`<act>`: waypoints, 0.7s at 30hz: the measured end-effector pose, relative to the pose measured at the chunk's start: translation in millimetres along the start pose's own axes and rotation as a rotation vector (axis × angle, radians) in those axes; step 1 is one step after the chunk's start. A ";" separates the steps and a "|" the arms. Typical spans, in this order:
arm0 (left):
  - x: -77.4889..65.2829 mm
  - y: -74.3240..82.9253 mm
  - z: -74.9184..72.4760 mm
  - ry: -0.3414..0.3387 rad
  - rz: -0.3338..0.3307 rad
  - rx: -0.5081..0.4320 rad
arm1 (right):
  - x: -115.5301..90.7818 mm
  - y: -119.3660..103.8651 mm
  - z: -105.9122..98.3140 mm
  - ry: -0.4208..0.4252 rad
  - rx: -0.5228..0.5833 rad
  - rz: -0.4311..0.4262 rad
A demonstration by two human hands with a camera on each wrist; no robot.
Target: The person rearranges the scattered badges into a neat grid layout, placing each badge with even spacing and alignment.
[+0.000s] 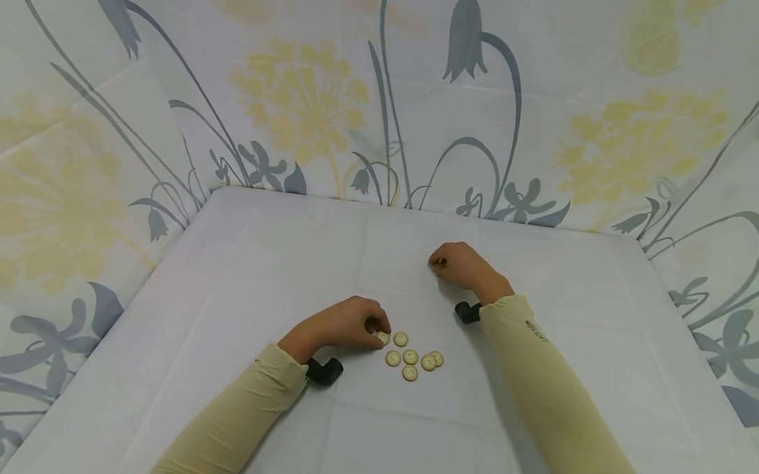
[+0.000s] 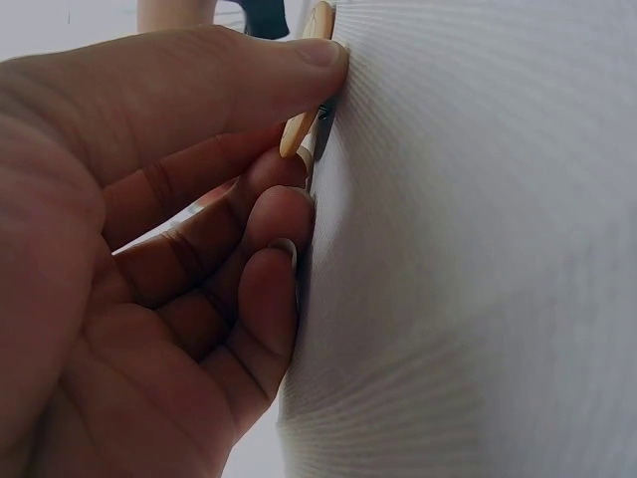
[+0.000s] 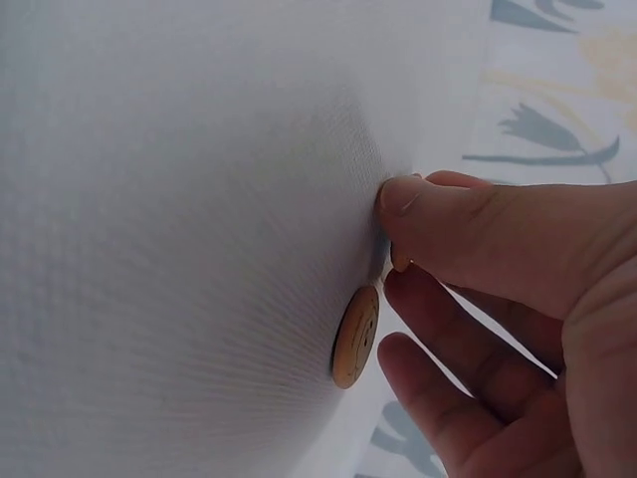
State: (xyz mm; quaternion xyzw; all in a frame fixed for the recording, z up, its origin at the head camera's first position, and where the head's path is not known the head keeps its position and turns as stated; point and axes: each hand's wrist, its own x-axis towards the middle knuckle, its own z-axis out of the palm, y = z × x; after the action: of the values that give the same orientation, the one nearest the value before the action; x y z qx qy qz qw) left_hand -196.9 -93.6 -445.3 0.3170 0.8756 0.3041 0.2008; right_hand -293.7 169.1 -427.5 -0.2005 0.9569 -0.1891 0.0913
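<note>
My left hand (image 1: 351,323) reaches to the left edge of a group of pale round buttons and pinches one button (image 2: 302,129) between thumb and fingers, close against the cloth. Right beside it lies another button (image 1: 400,339); several more sit just to the right, two of them overlapping. Farther back on the table, my right hand (image 1: 463,266) holds a button (image 3: 401,257) between thumb and fingertips, mostly hidden by the thumb. A second button (image 3: 355,337) with a dark pattern stands close by its lower fingers in the right wrist view.
A white cloth (image 1: 291,262) with faint creases covers the table. Walls of floral fabric (image 1: 421,113) rise at the back and both sides. Black wrist cameras (image 1: 324,372) are strapped below both hands, next to the beige sleeves (image 1: 544,382).
</note>
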 end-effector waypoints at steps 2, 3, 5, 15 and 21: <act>-0.1 0.7 -0.5 0.000 0.002 -0.001 | 0.2 0.5 -0.7 -0.006 0.001 0.005; 0.1 0.9 -0.6 0.000 0.005 0.001 | 0.2 0.8 -0.9 -0.008 -0.001 0.005; 0.2 1.4 -0.8 0.000 0.008 0.007 | 0.0 1.0 -1.5 -0.011 -0.001 0.003; -0.3 3.9 -0.3 -0.004 0.000 0.014 | 0.6 2.9 -0.7 -0.019 0.022 0.017; -0.7 3.2 -0.8 -0.003 -0.003 0.011 | -1.2 1.4 -1.3 -0.020 0.017 -0.002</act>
State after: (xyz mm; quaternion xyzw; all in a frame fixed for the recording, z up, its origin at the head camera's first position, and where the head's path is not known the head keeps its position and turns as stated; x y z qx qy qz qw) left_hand -195.4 -92.4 -442.4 0.3172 0.8775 0.2985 0.2007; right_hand -293.5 171.2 -426.8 -0.2025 0.9541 -0.1954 0.1022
